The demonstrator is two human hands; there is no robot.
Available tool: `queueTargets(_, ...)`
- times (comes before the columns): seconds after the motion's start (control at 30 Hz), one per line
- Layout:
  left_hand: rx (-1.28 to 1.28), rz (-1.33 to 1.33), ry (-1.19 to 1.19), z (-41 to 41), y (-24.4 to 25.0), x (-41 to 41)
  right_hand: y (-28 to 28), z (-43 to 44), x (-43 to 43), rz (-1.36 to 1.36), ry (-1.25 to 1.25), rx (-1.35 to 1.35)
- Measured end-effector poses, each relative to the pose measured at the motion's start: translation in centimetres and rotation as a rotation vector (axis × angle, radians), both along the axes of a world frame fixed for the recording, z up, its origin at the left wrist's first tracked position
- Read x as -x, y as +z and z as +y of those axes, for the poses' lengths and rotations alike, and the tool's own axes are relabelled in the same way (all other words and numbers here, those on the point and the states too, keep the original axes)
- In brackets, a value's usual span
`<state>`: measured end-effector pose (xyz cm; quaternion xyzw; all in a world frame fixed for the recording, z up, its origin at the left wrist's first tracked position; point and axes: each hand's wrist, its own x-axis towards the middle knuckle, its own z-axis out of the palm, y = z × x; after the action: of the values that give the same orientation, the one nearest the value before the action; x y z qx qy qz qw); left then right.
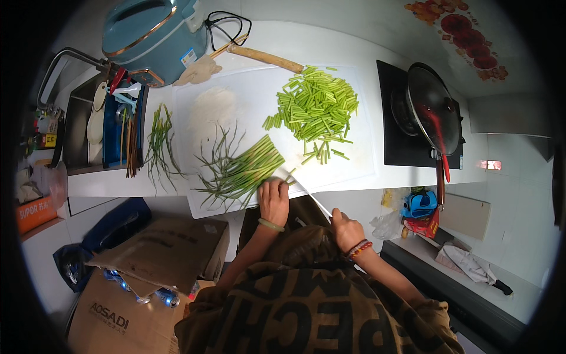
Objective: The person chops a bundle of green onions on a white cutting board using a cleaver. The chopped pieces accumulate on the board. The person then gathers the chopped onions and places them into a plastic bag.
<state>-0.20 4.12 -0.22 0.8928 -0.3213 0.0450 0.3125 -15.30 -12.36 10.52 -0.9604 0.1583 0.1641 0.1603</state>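
On a white cutting board (353, 159) lies a bunch of long green stalks, likely garlic scapes (252, 163), their thin tips fanned to the left. My left hand (274, 201) rests at the bunch's near edge, fingers bent down over the stalk ends. My right hand (347, 230) grips a kitchen knife (309, 191) whose blade points up and left to a few stalk pieces just right of my left fingers. A heap of short cut stalks (320, 106) lies on the board's right half. Some thin green tips (160, 146) lie left of the board.
A wooden rolling pin (265, 57) touches the board's far edge. Beyond the board's left corner stands a blue rice cooker (150, 40); the sink (82, 110) is at the left. At the right, a lidded pan (431, 110) sits on a black cooktop (393, 150). Cardboard boxes (168, 248) stand below the counter.
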Motion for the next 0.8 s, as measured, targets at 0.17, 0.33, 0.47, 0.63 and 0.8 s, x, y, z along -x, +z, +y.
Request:
queueTargets(0.17, -0.133, -0.016, 0.073, 0.7, 0.1, 0.6, -3.1, 0.6, -0.7, -0.159, -0.071, -0.061)
queueTargets(0.33, 0.103, 0.190, 0.099, 2.9, 2.6, -0.1, -2.1, -0.4, -0.5, -0.247, -0.288, -0.204)
queueTargets(0.47, 0.090, 0.248, 0.264, 2.9, 2.4, -2.1, -0.7, 0.0, -1.0, -0.227, -0.281, -0.204)
queueTargets(0.63, -0.023, 0.109, 0.204, 3.1, 2.2, -3.5, 0.3, 0.9, -0.3, -0.178, -0.328, -0.213)
queueTargets(0.8, -0.014, 0.069, 0.214, 2.6, 1.2, -4.2, 0.1, 0.7, 0.4, -0.211, -0.360, -0.210)
